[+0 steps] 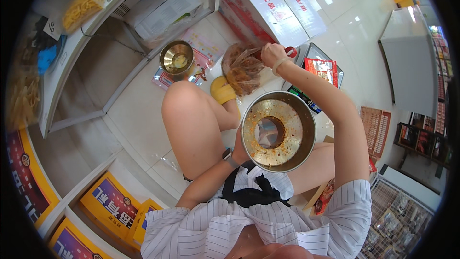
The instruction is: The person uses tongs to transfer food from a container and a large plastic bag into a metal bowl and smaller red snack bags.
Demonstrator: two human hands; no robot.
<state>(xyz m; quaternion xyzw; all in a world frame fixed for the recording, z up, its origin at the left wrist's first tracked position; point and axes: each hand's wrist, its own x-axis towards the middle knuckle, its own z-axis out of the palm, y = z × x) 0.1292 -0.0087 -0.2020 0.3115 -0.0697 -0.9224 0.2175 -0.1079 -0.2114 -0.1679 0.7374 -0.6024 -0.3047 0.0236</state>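
My left hand [240, 148] grips the side of a wide-mouthed metal funnel [278, 133] in front of my lap. Orange-red crumbs and oil speckle its inside, and a round hole opens at its bottom. My right hand [274, 55] is closed around the red handle [290, 52] of a utensil beside a clear plastic bag [242, 68] of reddish-brown food. The utensil's working end is hard to make out at the bag. Under my right forearm, a red printed packet [321, 70] rests on a digital scale [303, 95], which is partly hidden.
A second metal funnel [176, 57] stands on a stained printed sheet [205, 61] on the floor. Beyond the bag is a large white and red carton [266, 3]. Metal-framed shelving [122, 97] runs along the left, with yellow boxes [109, 201] at lower left. My yellow slipper [222, 91] is beside the bag.
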